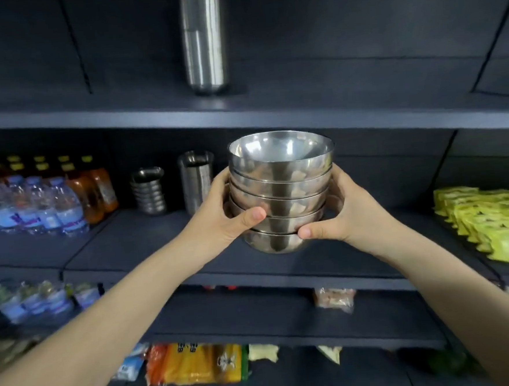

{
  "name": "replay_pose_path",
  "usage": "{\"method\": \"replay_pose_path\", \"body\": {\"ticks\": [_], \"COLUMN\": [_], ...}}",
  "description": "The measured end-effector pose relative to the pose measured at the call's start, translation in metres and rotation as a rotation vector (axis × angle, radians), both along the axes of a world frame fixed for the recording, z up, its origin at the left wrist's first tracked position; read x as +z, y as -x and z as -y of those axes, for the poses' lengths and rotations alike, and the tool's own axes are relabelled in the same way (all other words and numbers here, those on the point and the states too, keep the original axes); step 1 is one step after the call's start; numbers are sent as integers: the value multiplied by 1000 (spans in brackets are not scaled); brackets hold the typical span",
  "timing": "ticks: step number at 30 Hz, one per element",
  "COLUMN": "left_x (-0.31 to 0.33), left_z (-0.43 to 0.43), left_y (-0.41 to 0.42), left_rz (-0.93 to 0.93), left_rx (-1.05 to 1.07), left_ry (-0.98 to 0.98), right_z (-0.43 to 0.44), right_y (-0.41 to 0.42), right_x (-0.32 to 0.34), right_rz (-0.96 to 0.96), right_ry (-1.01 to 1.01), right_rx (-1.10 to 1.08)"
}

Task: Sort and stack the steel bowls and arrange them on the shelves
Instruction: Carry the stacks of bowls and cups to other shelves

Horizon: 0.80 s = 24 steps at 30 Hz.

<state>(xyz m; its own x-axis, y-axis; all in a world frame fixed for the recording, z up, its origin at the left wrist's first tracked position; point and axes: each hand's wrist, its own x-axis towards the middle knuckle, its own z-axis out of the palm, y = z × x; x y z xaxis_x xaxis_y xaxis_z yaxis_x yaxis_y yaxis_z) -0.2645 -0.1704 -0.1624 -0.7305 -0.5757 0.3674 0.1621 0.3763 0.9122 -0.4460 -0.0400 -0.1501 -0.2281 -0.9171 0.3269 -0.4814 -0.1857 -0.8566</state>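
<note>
From the head camera: both arms reach forward, and the stack of steel bowls is held up between the two hands, in front of the opening above the middle shelf and below the edge of the upper shelf. The bowls sit nested, mouths up, and the whole stack leans a touch to the right. The left hand grips the left side with its thumb pressed across the front of the lower bowls. The right hand grips the right side with its thumb low on the stack. The other fingers of both hands wrap behind the steel and are hidden. Whether the bottom bowl touches the shelf board is hard to tell. Behind the left hand on the middle shelf stand a short stack of steel cups and taller steel tumblers, their right side covered by the hand. On the upper shelf a tall column of tumblers is cut off by the top of the frame. Water bottles blur at the far left, and yellow packets run off the right edge. The packets on the lower shelves are too smeared to read.
</note>
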Motion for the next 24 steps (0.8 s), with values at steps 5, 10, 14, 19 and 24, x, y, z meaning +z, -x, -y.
{"method": "replay_pose_path", "body": {"ticks": [5,10,14,19,24], "left_x": [-45,-87,-120,-162,-203], "left_z": [-21,-30,-28,-10,26], "left_y": [20,58,99,153,203], "left_rz": [95,170,199,233,238], "left_rx": [-30,-52,-18,3,28], "left_ry": [-49,-113,-132,-108,-81], "right_z": [-24,-34,-32,-10,24], "right_y": [21,61,104,157,209], "right_x": [-45,-92,-131,-173,-209], "right_rz": [37,79,64,44,-9], "right_ry": [-57,-118,-159,-174,-162], "right_rx": [-14,-32,-37,-43,-32]}}
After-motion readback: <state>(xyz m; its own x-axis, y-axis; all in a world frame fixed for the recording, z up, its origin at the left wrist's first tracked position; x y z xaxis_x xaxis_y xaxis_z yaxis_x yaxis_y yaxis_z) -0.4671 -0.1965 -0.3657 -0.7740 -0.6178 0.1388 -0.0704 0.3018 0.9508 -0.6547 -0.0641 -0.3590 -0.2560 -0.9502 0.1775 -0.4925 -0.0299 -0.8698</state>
